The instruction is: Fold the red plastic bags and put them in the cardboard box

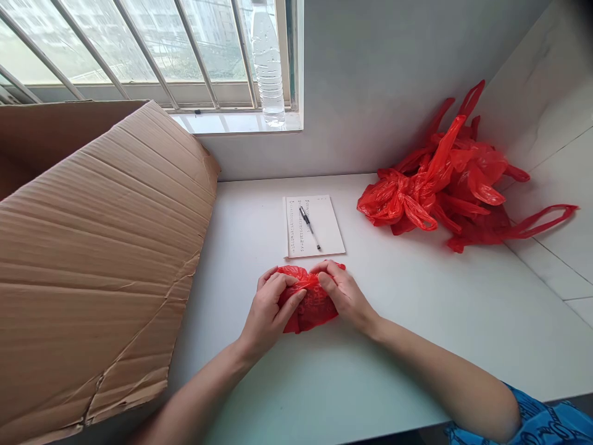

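A small red plastic bag [315, 309] lies bunched on the white tabletop in front of me, with faint printing on its side. My left hand [273, 303] grips its gathered top from the left, thumb and fingers pinched on the plastic. From the right, my right hand [343, 293] pinches the same gathered part, its fingertips close to those of the left. What the bag holds, if anything, is hidden. Just beyond it lies a sheet of paper or notepad [324, 225] with handwritten lines, and a black-and-clear pen [310, 228] rests across it.
At the left stands a large cardboard box [106, 247], its flap slanting over the table. A pile of red plastic bags [445, 179] lies at the back right by the wall. On the windowsill a clear plastic bottle [269, 68] stands before the barred window.
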The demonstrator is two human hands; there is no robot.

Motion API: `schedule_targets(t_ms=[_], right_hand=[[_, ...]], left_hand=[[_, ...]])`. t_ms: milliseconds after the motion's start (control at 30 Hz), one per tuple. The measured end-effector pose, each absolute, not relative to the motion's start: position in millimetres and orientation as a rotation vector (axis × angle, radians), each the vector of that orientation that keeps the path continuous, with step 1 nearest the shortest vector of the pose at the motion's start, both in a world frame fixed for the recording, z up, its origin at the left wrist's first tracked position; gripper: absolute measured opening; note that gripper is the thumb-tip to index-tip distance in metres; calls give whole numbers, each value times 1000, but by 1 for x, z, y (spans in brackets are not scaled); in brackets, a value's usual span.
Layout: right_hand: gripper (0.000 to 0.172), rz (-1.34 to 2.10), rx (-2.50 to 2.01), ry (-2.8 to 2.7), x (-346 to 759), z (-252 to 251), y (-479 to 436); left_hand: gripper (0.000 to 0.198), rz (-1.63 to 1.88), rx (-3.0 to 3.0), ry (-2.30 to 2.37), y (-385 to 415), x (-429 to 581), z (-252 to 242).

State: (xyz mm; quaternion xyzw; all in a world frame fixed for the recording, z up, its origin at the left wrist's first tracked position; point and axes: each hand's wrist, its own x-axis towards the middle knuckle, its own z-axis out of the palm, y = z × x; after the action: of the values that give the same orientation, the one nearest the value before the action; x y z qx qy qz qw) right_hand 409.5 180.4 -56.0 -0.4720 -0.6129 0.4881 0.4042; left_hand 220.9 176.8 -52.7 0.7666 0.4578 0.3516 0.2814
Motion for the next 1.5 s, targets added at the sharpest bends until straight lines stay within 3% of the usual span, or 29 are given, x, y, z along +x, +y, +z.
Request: schedule_targets(t_ms=[267,1133,1233,1500], right_hand=[[46,1382,-1167,-1504,405,-61,178],[45,1244,-1178,-1607,402,-60,175],[44,1098,-1224,-1751,410,-54,180],[34,195,-1589,-2077,448,-47,196]], left_hand=[[23,910,1955,1295,169,223,-55],[28,897,1948,1262,168,223,-57],[24,925,2094,1237,173,218,-53],[20,891,2264,1504,191,200,-45]])
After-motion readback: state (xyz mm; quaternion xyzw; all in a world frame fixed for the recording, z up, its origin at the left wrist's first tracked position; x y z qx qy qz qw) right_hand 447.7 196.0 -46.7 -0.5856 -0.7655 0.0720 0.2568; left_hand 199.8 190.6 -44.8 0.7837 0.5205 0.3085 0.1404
